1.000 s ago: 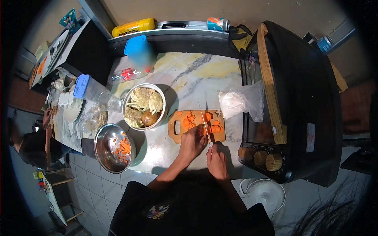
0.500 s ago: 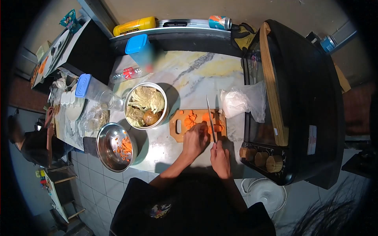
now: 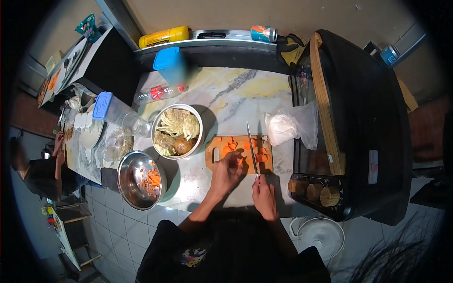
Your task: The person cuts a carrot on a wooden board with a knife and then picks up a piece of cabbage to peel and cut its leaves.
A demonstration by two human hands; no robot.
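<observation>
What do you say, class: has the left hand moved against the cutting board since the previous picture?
Yes: the left hand has shifted leftward, toward the slotted end of the cutting board, away from the knife.

Light seems to fall from the upper left, strong on the tabletop (image 3: 240, 111), with white glare toward its near edge. The steel bowl (image 3: 132, 177) glints. Shadows of the white bowl (image 3: 201, 134) and knife (image 3: 253, 146) lie to their right. The oven (image 3: 373, 122) looks dark. A smudge blurs the tub (image 3: 165, 61). Wide-lens distortion bends the edges; corners go black.
</observation>
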